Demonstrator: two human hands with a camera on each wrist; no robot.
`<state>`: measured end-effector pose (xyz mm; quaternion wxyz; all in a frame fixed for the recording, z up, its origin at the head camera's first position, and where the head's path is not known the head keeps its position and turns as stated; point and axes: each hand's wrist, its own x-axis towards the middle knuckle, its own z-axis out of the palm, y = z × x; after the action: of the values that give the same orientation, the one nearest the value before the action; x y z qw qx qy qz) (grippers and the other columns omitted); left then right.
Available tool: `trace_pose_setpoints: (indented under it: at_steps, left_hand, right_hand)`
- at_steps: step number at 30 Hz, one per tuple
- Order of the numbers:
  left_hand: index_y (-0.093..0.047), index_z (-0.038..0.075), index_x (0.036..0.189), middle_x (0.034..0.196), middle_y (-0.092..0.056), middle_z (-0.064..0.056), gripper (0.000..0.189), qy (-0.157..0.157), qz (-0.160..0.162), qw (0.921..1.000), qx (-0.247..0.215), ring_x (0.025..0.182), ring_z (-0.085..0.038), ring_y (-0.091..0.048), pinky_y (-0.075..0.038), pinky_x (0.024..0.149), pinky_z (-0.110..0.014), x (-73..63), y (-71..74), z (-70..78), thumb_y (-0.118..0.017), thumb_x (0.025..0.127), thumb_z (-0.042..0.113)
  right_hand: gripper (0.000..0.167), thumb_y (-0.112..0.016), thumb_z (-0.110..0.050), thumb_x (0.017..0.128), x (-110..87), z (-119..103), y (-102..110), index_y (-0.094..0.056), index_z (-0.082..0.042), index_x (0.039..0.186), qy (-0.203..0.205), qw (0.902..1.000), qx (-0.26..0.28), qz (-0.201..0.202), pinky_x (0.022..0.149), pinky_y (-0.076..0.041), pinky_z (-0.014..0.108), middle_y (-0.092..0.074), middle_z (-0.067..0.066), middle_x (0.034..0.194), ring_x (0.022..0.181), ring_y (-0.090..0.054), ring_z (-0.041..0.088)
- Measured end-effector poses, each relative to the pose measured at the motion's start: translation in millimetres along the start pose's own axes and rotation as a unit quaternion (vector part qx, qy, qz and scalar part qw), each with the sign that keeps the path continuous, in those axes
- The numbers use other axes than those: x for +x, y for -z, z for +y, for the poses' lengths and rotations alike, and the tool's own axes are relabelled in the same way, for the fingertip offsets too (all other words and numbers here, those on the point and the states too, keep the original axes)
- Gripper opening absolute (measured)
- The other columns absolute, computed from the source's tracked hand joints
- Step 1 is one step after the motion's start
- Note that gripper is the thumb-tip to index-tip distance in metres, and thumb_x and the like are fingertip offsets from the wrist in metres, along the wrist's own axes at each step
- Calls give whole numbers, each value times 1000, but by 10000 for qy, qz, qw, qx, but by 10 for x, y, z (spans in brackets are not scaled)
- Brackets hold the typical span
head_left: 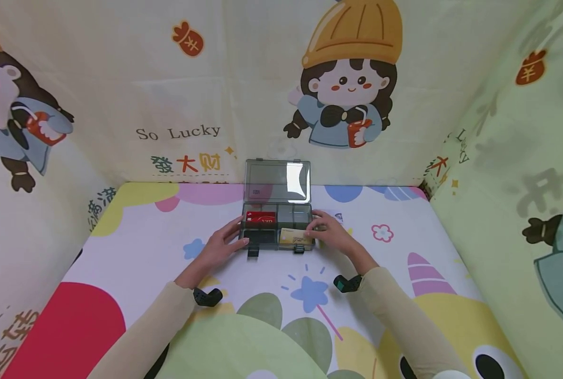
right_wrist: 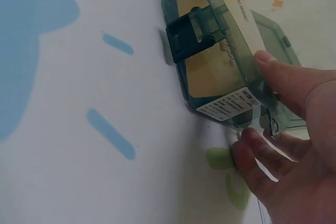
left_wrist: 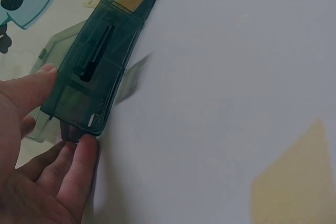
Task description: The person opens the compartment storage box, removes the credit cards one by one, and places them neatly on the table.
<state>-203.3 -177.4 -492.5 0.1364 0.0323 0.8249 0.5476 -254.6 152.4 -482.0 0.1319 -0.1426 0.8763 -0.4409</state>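
A translucent grey-green plastic storage box point(head_left: 278, 204) with compartments stands on the table, its hinged lid point(head_left: 267, 179) raised at the back. My left hand point(head_left: 222, 245) holds the box's left end, thumb at the top rim and fingers against the end wall. At the right end my right hand point(head_left: 331, 231) grips the box, fingers outside and thumb at the edge of a gold card point(right_wrist: 210, 61). That card leans in the front right compartment, above the rim. Behind on the left lies a red card point(head_left: 261, 217) marked VIP. A dark flat thing point(head_left: 259, 237) fills the front left compartment.
Two latches hang at the box's front, a left latch point(head_left: 253, 252) and a right latch point(head_left: 299, 249). A patterned cloth point(head_left: 168, 237) covers the table, and printed curtains point(head_left: 258, 95) rise behind and at both sides. A small printed piece point(head_left: 339, 216) lies behind the right hand.
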Motion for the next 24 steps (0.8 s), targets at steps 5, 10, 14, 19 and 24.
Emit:
trace_pose_setpoints:
  at_steps: [5,10,14,19,24]
  left_hand:
    - [-24,27,155,158,-28,-16,71,78,-16,10000,34,146,-34,-28,-39,111,-48,-19,-4,45,-62,95,22]
    - [-26,34,153,158,-31,-13,71,5,43,10000,36,146,-31,-30,-39,112,-48,35,-4,-71,-65,93,29]
    - [-27,35,152,157,-32,-13,72,-20,32,10000,30,146,-31,-30,-39,112,-47,41,2,-83,-66,92,30]
    - [-28,35,152,158,-31,-13,72,-8,2,10000,2,146,-31,-30,-40,111,-47,46,3,-83,-67,91,32]
    - [-28,36,152,158,-32,-12,72,47,39,10000,-2,146,-31,-30,-39,112,-47,47,2,-88,-66,92,30]
  right_hand:
    - [17,-69,-25,90,-6,30,0,-70,-9,93,57,9993,281,249,118,-21,61,-38,14,153,142,-32,39]
    - [22,-67,-30,91,-17,17,41,-68,-9,98,-125,9961,732,472,116,-28,58,-43,9,149,132,-47,36]
    - [22,-65,-23,93,1,32,46,-66,-3,102,-175,9916,1101,658,100,-49,43,-50,13,143,120,-56,34]
    - [26,-62,-24,95,4,52,62,-65,-1,107,-373,9842,1472,905,85,-52,22,-57,13,136,116,-57,26]
    - [27,-63,-25,95,-15,49,116,-65,0,106,-317,9787,1457,1414,81,-50,20,-65,9,110,99,-56,16]
